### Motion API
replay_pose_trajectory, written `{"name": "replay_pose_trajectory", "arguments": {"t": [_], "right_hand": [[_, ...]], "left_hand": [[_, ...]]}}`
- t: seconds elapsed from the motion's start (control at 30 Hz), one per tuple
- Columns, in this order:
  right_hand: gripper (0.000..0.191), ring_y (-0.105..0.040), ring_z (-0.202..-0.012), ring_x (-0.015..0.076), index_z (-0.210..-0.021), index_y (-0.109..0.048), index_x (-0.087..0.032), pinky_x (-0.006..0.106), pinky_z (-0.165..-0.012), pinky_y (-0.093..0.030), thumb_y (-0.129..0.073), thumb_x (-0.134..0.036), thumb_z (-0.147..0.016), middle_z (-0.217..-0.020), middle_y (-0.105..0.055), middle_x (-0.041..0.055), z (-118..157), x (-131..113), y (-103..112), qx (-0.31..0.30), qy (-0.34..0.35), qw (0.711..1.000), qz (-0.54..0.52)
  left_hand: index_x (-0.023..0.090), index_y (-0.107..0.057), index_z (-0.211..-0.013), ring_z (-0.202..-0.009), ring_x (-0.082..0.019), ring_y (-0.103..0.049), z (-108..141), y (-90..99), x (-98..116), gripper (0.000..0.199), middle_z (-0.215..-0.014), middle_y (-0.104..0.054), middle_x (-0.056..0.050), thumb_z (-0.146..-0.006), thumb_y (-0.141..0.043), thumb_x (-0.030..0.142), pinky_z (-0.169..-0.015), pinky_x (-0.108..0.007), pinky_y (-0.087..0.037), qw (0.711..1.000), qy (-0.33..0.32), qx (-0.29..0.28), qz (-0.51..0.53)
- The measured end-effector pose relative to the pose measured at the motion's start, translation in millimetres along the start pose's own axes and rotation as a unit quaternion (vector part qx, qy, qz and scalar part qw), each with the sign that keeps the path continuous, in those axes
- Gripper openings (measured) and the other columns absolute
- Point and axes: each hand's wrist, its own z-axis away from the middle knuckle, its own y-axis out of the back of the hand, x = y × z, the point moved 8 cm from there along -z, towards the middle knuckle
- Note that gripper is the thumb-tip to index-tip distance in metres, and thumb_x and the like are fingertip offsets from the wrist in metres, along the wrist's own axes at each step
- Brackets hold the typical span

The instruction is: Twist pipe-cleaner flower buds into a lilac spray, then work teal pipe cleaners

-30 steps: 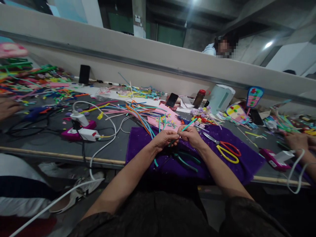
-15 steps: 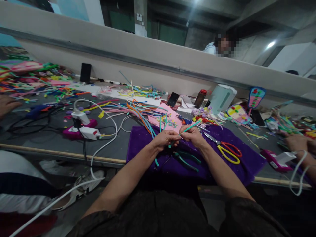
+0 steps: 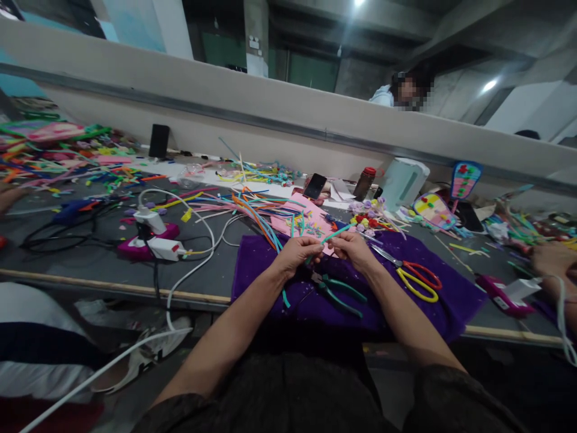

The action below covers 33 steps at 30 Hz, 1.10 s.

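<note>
Over a purple cloth, my left hand pinches a teal pipe cleaner, and my right hand grips it close beside. One end of the stem points up and to the right, past my right fingers. Green-handled pliers lie on the cloth just below my hands. Scissors with red and yellow handles rest on the cloth to the right. Behind my hands, a pink sheet bears small coloured pieces, and a bundle of long coloured stems lies to its left.
Power strips stand left and right, with a white cable looping on the left. Phones, a red-capped bottle and a pale green container line the back. Other people's hands are at both sides.
The teal stem now slants lower between my fingers, and my right fingertips have shifted slightly. At the far left, another person's hand has moved partly out of view.
</note>
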Motion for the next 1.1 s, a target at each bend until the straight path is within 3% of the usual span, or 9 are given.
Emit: {"name": "replay_pose_trajectory", "arguments": {"t": [0.13, 0.23, 0.3, 0.43, 0.6, 0.73, 0.87, 0.97, 1.1], "right_hand": [[0.024, -0.036, -0.037, 0.0076, -0.062, -0.059, -0.015, 0.022, -0.038, -0.028, -0.059, -0.037, -0.072, -0.043, -0.046, -0.0029, 6.5, -19.1, 15.0, 0.065, 0.080, 0.986, 0.133], [0.015, -0.050, -0.056, 0.0132, -0.073, -0.063, -0.018, 0.026, -0.052, -0.039, -0.057, -0.032, -0.075, -0.066, -0.059, 0.0034, 23.1, -54.8, 9.6, 0.112, 0.246, 0.917, 0.292], [0.015, -0.055, -0.075, 0.0166, -0.087, -0.064, -0.022, 0.029, -0.064, -0.041, -0.055, -0.028, -0.076, -0.089, -0.061, 0.0069, 31.3, -65.1, -9.8, 0.067, 0.315, 0.856, 0.404], [0.021, -0.054, -0.084, 0.0169, -0.097, -0.062, -0.023, 0.026, -0.068, -0.039, -0.047, -0.023, -0.082, -0.094, -0.060, 0.0079, 35.5, -60.3, -34.1, -0.013, 0.337, 0.769, 0.543], [0.021, -0.052, -0.074, 0.0155, -0.087, -0.063, -0.018, 0.025, -0.063, -0.034, -0.042, -0.022, -0.085, -0.079, -0.059, 0.0080, 39.3, -62.5, -35.3, -0.043, 0.330, 0.726, 0.601], [0.020, -0.052, -0.071, 0.0148, -0.081, -0.064, -0.018, 0.026, -0.063, -0.034, -0.045, -0.024, -0.084, -0.077, -0.059, 0.0068, 41.4, -75.5, -19.1, -0.015, 0.293, 0.778, 0.556], [0.016, -0.049, -0.060, 0.0124, -0.068, -0.062, -0.018, 0.025, -0.056, -0.034, -0.055, -0.028, -0.076, -0.065, -0.057, 0.0023, 33.2, -81.8, 11.5, 0.063, 0.219, 0.898, 0.376], [0.018, -0.037, -0.044, 0.0076, -0.061, -0.059, -0.016, 0.022, -0.043, -0.027, -0.063, -0.032, -0.068, -0.052, -0.050, -0.0024, 18.8, -63.6, 25.9, 0.085, 0.091, 0.981, 0.149], [0.022, -0.025, -0.034, 0.0027, -0.057, -0.056, -0.014, 0.021, -0.035, -0.013, -0.069, -0.032, -0.061, -0.046, -0.047, -0.0043, 5.7, -37.4, -0.8, 0.005, -0.040, 0.995, -0.092]], "left_hand": [[0.011, -0.061, -0.068, -0.049, -0.008, -0.050, -0.2, 5.3, 8.1, 0.022, -0.057, -0.057, -0.001, -0.059, -0.067, 0.030, -0.050, -0.021, -0.038, 0.998, -0.044, 0.041, -0.024], [0.011, -0.060, -0.066, -0.047, -0.007, -0.046, 1.4, 3.3, 12.2, 0.019, -0.054, -0.055, 0.001, -0.060, -0.065, 0.029, -0.050, -0.021, -0.036, 0.995, -0.069, 0.042, -0.055], [0.011, -0.061, -0.065, -0.047, -0.007, -0.045, 2.5, 1.2, 13.8, 0.018, -0.053, -0.054, 0.002, -0.061, -0.064, 0.029, -0.049, -0.020, -0.035, 0.993, -0.082, 0.036, -0.073], [0.011, -0.061, -0.064, -0.047, -0.007, -0.043, 4.0, 1.5, 12.8, 0.019, -0.051, -0.051, 0.002, -0.061, -0.063, 0.030, -0.047, -0.019, -0.032, 0.991, -0.078, 0.037, -0.099], [0.011, -0.062, -0.062, -0.044, -0.006, -0.039, 7.4, -0.2, 13.5, 0.024, -0.048, -0.048, 0.003, -0.060, -0.065, 0.035, -0.045, -0.019, -0.029, 0.993, -0.057, 0.018, -0.101], [0.011, -0.062, -0.065, -0.046, -0.006, -0.042, 10.9, 4.1, 22.3, 0.025, -0.050, -0.051, 0.003, -0.061, -0.066, 0.036, -0.046, -0.019, -0.032, 0.992, -0.066, 0.036, -0.103], [0.014, -0.062, -0.076, -0.050, -0.006, -0.048, 13.9, 20.9, 44.1, 0.027, -0.063, -0.058, 0.001, -0.064, -0.064, 0.038, -0.046, -0.017, -0.034, 0.987, -0.118, 0.103, -0.032], [0.017, -0.060, -0.090, -0.054, -0.006, -0.052, 17.6, 34.4, 57.7, 0.033, -0.077, -0.061, -0.001, -0.066, -0.063, 0.039, -0.043, -0.015, -0.034, 0.974, -0.147, 0.163, 0.057], [0.016, -0.061, -0.093, -0.055, -0.005, -0.052, 16.2, 18.2, 59.6, 0.035, -0.082, -0.062, -0.003, -0.063, -0.067, 0.033, -0.043, -0.014, -0.035, 0.987, -0.097, 0.108, 0.070]]}}
